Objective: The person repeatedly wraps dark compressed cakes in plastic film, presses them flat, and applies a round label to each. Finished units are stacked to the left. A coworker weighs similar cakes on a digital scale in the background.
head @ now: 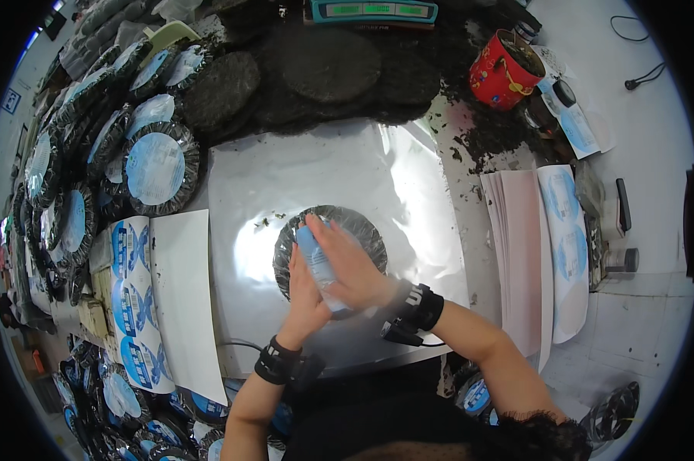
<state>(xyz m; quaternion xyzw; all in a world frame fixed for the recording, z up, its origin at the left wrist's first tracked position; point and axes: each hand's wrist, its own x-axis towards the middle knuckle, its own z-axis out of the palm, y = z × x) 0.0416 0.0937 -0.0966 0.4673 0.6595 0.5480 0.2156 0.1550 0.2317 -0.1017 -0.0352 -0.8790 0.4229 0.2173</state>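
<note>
A round dark disc wrapped in clear plastic film (358, 225) lies on the shiny plastic sheet (301, 167) in front of me. On top of it is a blue and white round sticker (315, 253), partly hidden by my hands. My left hand (306, 299) rests along the sticker's left side with its fingers straight. Flat across the sticker's right part lies my right hand (353, 265), fingers extended. Neither hand is closed around anything. Both wrists wear black bands.
Unwrapped dark discs (329, 66) lie behind the sheet, below a teal digital scale (376, 11). Wrapped, labelled discs (155, 167) are piled at left. Sticker sheets (134, 305) lie at left, more sticker sheets (566, 253) at right. A red bucket (497, 75) stands back right.
</note>
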